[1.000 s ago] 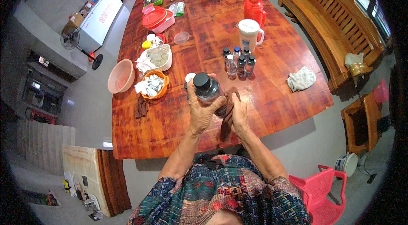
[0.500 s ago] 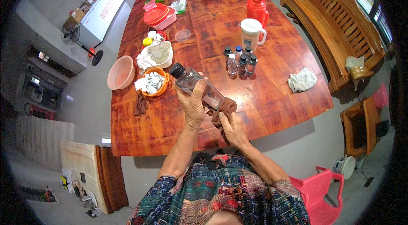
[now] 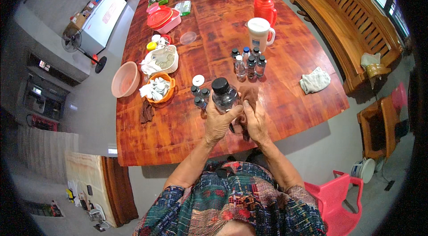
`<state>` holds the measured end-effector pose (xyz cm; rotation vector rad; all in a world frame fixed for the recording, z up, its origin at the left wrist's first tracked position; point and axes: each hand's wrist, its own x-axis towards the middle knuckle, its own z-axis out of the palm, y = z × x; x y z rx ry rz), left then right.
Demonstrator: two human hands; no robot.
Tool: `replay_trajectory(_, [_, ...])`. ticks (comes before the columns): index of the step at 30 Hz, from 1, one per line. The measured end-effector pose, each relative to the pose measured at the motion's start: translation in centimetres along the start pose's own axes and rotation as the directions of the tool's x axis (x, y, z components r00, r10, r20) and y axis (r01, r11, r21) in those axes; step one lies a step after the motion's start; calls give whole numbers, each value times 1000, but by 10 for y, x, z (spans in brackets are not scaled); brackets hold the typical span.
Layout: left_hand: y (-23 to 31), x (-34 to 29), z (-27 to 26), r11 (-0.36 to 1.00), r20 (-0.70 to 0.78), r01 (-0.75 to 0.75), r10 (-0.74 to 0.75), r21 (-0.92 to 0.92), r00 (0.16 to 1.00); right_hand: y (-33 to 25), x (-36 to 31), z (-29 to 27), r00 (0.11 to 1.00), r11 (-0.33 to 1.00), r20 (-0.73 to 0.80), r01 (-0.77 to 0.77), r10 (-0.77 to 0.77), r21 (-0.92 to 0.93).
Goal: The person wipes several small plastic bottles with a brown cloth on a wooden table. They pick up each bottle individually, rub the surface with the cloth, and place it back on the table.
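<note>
My left hand (image 3: 219,122) is closed round a clear bottle (image 3: 226,97) with a black cap, held above the near part of the table with the cap tipped up and away from me. In my right hand (image 3: 256,122) a brown cloth (image 3: 248,97) is bunched against the bottle's side. The bottle's lower end is hidden by my fingers and the cloth. Just left of the bottle stand several small dark-capped bottles (image 3: 200,101), with a white-topped container (image 3: 198,80) behind them. Farther right is another group of small clear bottles (image 3: 251,67).
A white lidded pitcher (image 3: 259,35) and a red jug (image 3: 265,6) stand behind the right bottle group. An orange basket (image 3: 171,91), a white basket (image 3: 174,63) and a pink basin (image 3: 126,80) line the table's left side. A folded pale cloth (image 3: 315,80) lies at right.
The bottle has swung from lying slanted to the left into a more upright hold, nearer my right side. My right hand and the brown cloth have moved up along it. Small bottles at left are uncovered.
</note>
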<state>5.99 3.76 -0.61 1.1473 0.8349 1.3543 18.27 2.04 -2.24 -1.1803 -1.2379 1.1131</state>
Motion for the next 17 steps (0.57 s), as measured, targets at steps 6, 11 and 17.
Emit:
replay_trajectory(6, [-24, 8, -14, 981, -99, 10, -29, -193, 995, 25, -17, 29, 934, 928, -77, 333, -349, -167])
replay_trajectory(11, [-16, 15, -13, 988, -85, -92, 81, -126, 993, 41, -3, 22, 979, 991, -202, 14, 14, 133])
replay_trajectory(17, [-19, 20, 1, 953, -103, -85, 58, -291, 993, 64, -2, 15, 899, 180, 269, -345, 345, 921])
